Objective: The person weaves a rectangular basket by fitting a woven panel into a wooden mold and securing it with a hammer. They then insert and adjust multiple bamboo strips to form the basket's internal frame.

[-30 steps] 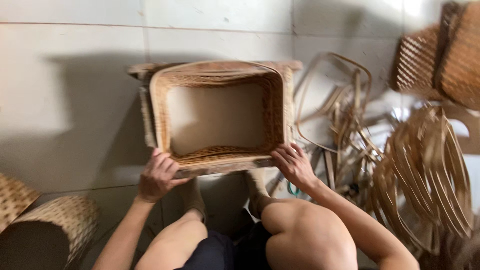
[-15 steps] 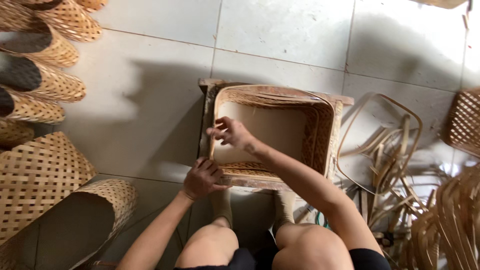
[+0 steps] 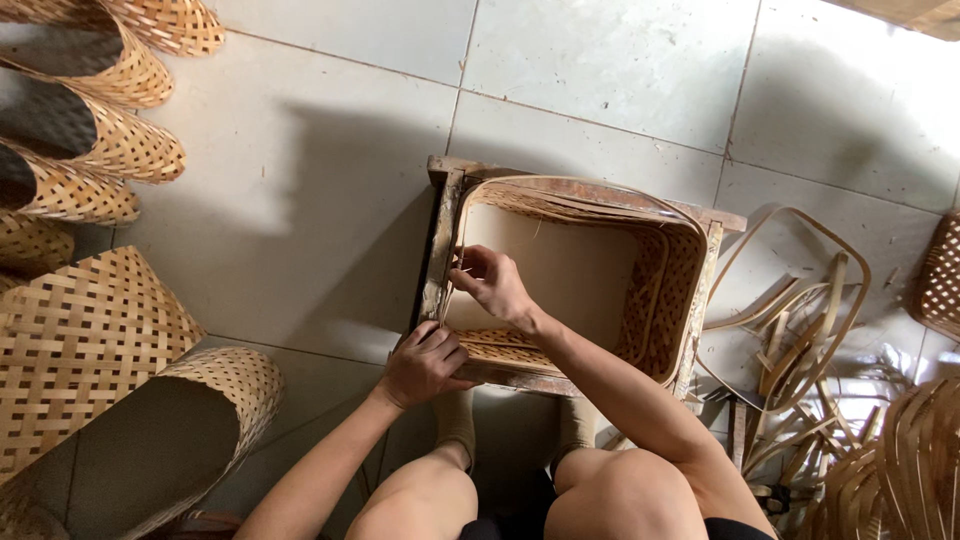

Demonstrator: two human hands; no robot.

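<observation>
A square woven bamboo basket [image 3: 672,290] sits inside a wooden frame [image 3: 440,250] on the tiled floor, straight in front of my knees. My left hand [image 3: 422,364] grips the near left corner of the frame and basket rim. My right hand [image 3: 492,282] reaches across to the basket's left wall, fingers pinched on a thin bamboo strip at the rim. The inside of the basket shows a plain pale bottom.
Several finished woven baskets [image 3: 95,150] lie stacked along the left, one large one [image 3: 170,430] near my left knee. Loose bamboo strips and hoops [image 3: 800,340] are heaped at the right, with another woven piece [image 3: 940,280] at the right edge.
My view swung left, bringing the stacked baskets into sight. My right hand left the near right rim and crossed to the basket's left wall; the left hand stayed at the near left corner.
</observation>
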